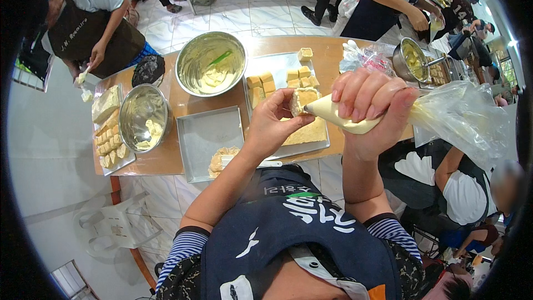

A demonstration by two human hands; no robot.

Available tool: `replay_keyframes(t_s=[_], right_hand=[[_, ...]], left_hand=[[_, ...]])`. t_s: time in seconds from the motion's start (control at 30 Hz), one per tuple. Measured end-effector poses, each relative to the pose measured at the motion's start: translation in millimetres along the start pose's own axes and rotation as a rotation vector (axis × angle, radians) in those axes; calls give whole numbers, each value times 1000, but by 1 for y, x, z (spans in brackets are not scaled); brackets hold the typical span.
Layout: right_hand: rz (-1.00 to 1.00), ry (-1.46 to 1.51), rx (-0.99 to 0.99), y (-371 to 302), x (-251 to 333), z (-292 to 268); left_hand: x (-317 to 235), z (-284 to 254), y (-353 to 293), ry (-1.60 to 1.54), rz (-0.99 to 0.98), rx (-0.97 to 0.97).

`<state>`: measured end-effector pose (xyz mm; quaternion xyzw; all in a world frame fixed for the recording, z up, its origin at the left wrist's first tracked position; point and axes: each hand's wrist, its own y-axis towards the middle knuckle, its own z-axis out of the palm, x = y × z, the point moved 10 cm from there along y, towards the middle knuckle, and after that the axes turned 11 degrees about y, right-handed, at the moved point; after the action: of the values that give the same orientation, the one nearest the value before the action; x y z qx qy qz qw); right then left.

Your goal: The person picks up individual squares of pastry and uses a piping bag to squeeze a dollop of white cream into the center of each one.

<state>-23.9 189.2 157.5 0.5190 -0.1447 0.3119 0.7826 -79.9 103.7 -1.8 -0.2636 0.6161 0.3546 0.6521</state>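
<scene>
My left hand [270, 125] pinches a small square of cake [305, 99] between fingers and thumb, above the tray. Wrapped round a clear plastic piping bag [451, 112] full of pale cream, my right hand [375, 103] is closed. The bag's dark tip meets the right side of the cake square or sits just beside it; I cannot tell which. Below both hands, a tray [248, 80] carries several cut cake cubes [300, 75] and a larger uncut slab of cake [307, 134].
A metal bowl [181, 71] holds cream and a green spatula [221, 58]; another cream bowl [127, 112] stands left. Near me, a square pan [208, 128] contains crumbs and a white-handled tool [265, 164]. More cake fills a tray [123, 161] at far left. Other people work around the table.
</scene>
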Motion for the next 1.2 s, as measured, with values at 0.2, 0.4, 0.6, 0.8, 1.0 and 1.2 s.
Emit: replay_keyframes(t_s=[0.2, 0.4, 0.6, 0.8, 1.0, 1.2], right_hand=[[-27, 39, -39, 3, 6, 0], [22, 172, -408, 8, 5, -55], [97, 432, -681, -21, -5, -133], [92, 330, -865, -50, 15, -171], [63, 322, -912, -65, 29, -200], [69, 228, -954, -76, 33, -224]], left_hand=[[0, 2, 0, 16, -1, 14], [22, -6, 7, -16, 2, -10], [94, -53, 25, 30, -77, -111], [128, -75, 51, 448, -75, -222], [152, -60, 109, 448, -160, -177], [197, -68, 169, 517, -126, -167]])
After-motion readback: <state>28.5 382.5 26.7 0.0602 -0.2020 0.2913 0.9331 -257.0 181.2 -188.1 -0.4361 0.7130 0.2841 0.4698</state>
